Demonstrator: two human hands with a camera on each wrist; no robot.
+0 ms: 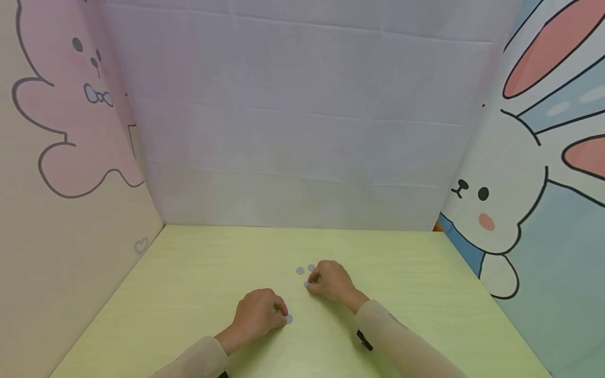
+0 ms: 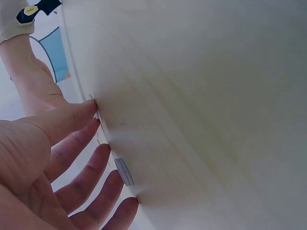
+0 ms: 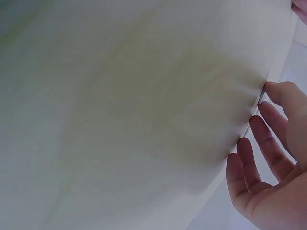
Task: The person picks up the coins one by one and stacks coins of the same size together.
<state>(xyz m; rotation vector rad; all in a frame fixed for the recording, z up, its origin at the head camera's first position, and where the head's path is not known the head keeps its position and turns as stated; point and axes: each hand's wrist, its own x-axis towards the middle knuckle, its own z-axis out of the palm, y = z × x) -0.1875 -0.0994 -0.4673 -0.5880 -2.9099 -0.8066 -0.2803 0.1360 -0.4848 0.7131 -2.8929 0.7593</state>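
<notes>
Under the left hand's [image 1: 257, 315] fingertips (touching) lies a coin [image 1: 289, 318].

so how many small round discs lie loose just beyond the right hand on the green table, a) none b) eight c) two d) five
c, in the head view two small grey discs lie side by side on the green table just past the right hand, free of its fingers.
</notes>
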